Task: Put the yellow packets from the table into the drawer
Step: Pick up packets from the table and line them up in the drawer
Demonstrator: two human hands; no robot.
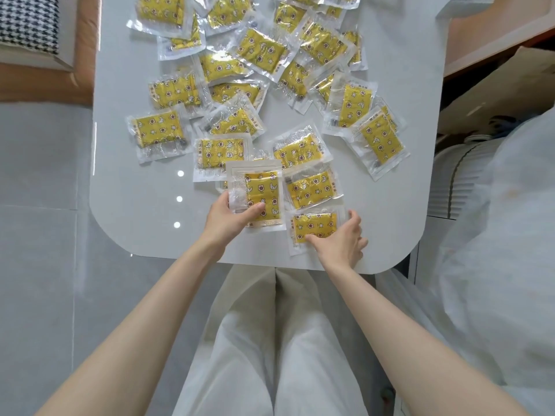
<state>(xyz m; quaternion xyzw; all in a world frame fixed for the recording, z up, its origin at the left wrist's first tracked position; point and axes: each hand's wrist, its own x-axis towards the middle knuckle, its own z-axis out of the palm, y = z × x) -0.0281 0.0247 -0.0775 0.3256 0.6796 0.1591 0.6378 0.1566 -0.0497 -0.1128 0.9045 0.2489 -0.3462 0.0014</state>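
My left hand [228, 219] has hold of the tall packet [260, 190] by its lower left corner. The thumb lies curled across the yellow face and the fingers are tucked out of sight beneath. It is a clear, crinkly plastic sleeve with a broad sealed border. Inside is a square yellow pad printed with stars, moons and small flowers, and a strip of fine print runs down its left margin. Its upper edge overlaps the packets behind it.

My right hand [339, 238] rests spread on the low packet [312, 228], which lies flat near the table's front edge. The thumb lies straight on the yellow print and the fingers are loosely bent past the packet's right border, not closed round it. Whether any fingertip is under the edge I cannot tell.

The other yellow packets [264, 52] are strewn over the table [135, 205], many overlapping at odd angles, their wrinkled film catching the light. The tabletop is smooth, glossy white with rounded corners and mirrors three small round lights near my left wrist. Below its edge are my pale trousers [270, 355], soft and creased.
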